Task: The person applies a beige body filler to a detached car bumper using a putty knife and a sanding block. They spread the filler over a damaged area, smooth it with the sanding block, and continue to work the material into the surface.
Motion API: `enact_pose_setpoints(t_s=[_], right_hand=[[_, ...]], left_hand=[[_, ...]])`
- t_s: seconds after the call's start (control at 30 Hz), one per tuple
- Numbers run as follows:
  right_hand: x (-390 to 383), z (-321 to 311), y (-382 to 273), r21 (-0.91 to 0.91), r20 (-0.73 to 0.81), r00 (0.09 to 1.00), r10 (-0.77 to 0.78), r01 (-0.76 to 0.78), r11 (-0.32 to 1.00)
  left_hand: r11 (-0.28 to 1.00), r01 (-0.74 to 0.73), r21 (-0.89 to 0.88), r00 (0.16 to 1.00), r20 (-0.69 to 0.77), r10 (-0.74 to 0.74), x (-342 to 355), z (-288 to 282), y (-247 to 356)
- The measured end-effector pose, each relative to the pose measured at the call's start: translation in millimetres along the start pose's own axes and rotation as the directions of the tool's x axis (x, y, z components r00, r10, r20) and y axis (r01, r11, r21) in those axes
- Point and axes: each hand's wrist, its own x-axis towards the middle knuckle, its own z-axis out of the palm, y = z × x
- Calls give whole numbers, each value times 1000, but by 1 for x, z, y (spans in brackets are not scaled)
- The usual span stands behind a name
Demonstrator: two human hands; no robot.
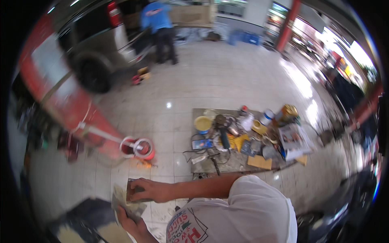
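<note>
My left hand (pixel 133 227) comes up from the lower edge, its fingers wrapped round a flat palette (pixel 118 197) smeared with pale putty. Over the palette's right side my right hand (pixel 156 191) grips a dark flat putty spreader (pixel 130 187), held close against the palette. My right forearm reaches in from the right across my white shirt. Below and left of both hands lies a dark panel (pixel 87 216) with pale, filler-coloured patches. Some fingers of each hand are hidden behind what they hold.
A low table (pixel 239 164) carries tools, cans, sandpaper and a bowl (pixel 203 124). Red buckets (pixel 146 150) stand by a red-and-white pillar (pixel 77 101). Farther off, a person in blue (pixel 158 24) bends at a parked vehicle (pixel 93 48). Pale tiles (pixel 227 73) cover the floor.
</note>
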Motion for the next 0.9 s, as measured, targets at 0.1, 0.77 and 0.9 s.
enact_pose_setpoints(t_s=[0.1,0.77,0.9], right_hand=[[-26,-28,43,-349,19,984,176,-158,924],[-91,-78,-3,-539,-357,920,160,-343,769],[-110,-64,-12,-432,-207,911,357,-412,802]], left_hand=[[986,44,160,987,-161,-18,12,12,-12],[532,-584,613,772,621,133,23,170,-50],[389,-711,585,701,635,326,51,166,-48]])
